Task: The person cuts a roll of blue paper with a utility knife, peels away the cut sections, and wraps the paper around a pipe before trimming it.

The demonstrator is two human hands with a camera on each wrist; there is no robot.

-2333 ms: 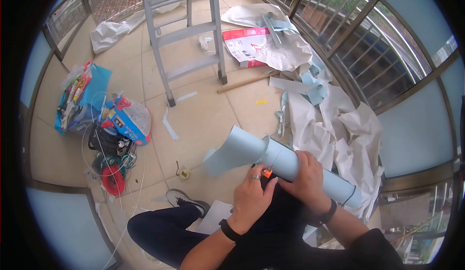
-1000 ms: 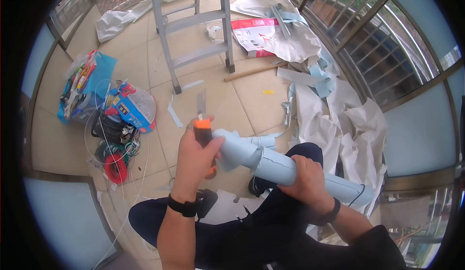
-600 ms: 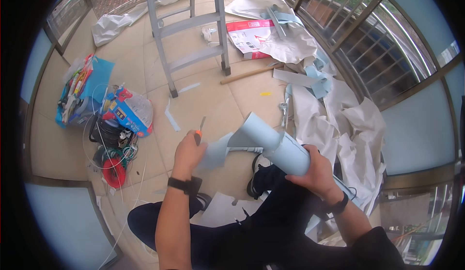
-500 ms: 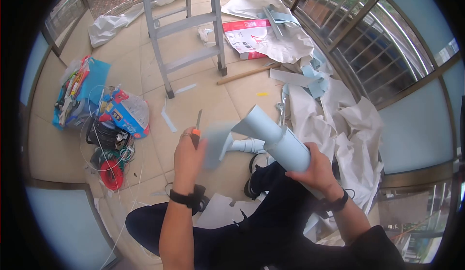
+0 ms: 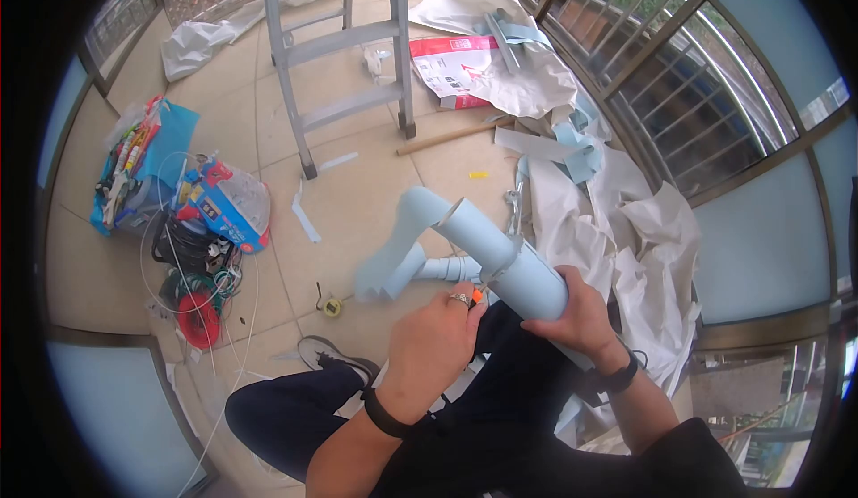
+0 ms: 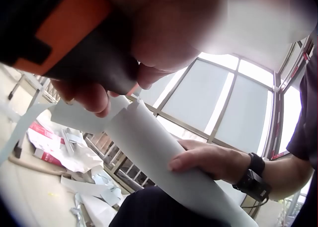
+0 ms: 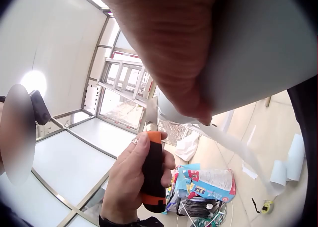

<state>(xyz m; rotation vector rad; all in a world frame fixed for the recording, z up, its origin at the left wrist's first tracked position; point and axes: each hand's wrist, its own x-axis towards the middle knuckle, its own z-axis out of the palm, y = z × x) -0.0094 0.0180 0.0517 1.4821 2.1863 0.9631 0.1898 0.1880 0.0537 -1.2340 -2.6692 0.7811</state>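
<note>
My left hand (image 5: 435, 341) grips an orange and black knife (image 7: 153, 172), its fingers curled round the handle; the blade points at the roll in the right wrist view. My right hand (image 5: 585, 316) holds the light blue roll (image 5: 527, 282) from its far side, thumb on the near face. In the left wrist view the roll (image 6: 149, 142) has a ragged cut edge near the knife. A loose strip (image 5: 402, 230) curls off the roll's far end and hangs to the left. The knife's blade is hidden in the head view.
A stepladder (image 5: 344, 48) stands ahead. Bags of tools (image 5: 228, 203) and a red coil (image 5: 197, 317) lie at left. A tape measure (image 5: 332, 307) is on the floor near a shoe (image 5: 332, 355). Crumpled white sheeting (image 5: 617, 239) and a wooden stick (image 5: 447, 138) lie at right.
My left hand with the knife has moved right, from beside the hanging strip to the roll. The strip now arches farther up and left. My right hand keeps its hold on the roll.
</note>
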